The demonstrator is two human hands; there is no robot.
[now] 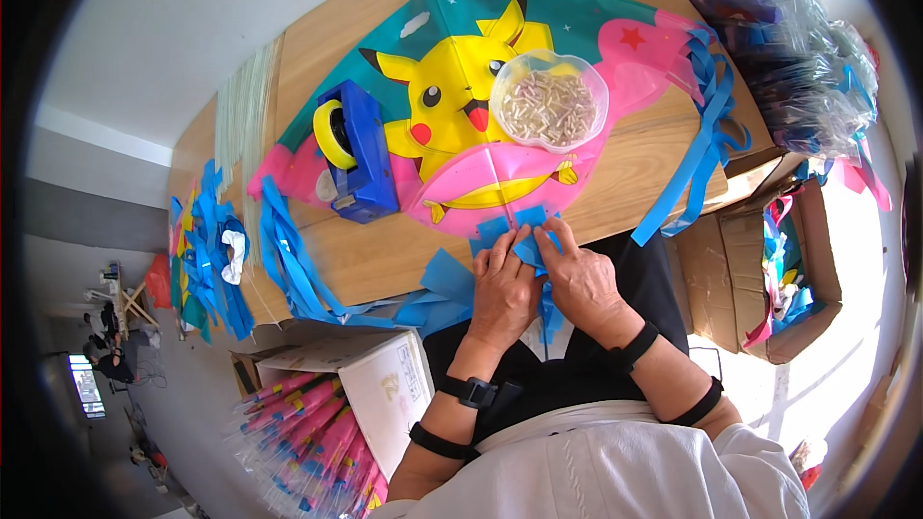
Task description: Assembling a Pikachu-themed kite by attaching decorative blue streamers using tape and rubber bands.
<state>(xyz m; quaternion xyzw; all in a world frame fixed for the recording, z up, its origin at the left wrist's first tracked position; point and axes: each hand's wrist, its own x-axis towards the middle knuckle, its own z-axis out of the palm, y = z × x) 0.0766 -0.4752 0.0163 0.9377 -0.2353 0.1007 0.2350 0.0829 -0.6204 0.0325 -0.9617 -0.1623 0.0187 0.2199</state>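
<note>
A kite (394,34) in teal and pink, with a yellow cartoon figure printed on it, lies flat on the wooden table. At its near edge, blue ribbon (528,251) is pinched between my fingers. My left hand (505,290) grips it from the left, fingertips curled down. Close beside it, my right hand (583,279) closes on the same ribbon, thumb and forefinger together. The fingers partly hide where the ribbon meets the kite. On the kite stand a clear plastic bowl (602,96) of small pale tubes and a blue tape dispenser (370,159) with a yellow roll.
Blue streamers (707,135) hang from the kite's right tip, others (288,259) from its left. Thin white rods (245,106) lie at the table's left. An open cardboard box (716,279) stands right; a white box (394,384) and wrapped pink kites (308,442) sit below left.
</note>
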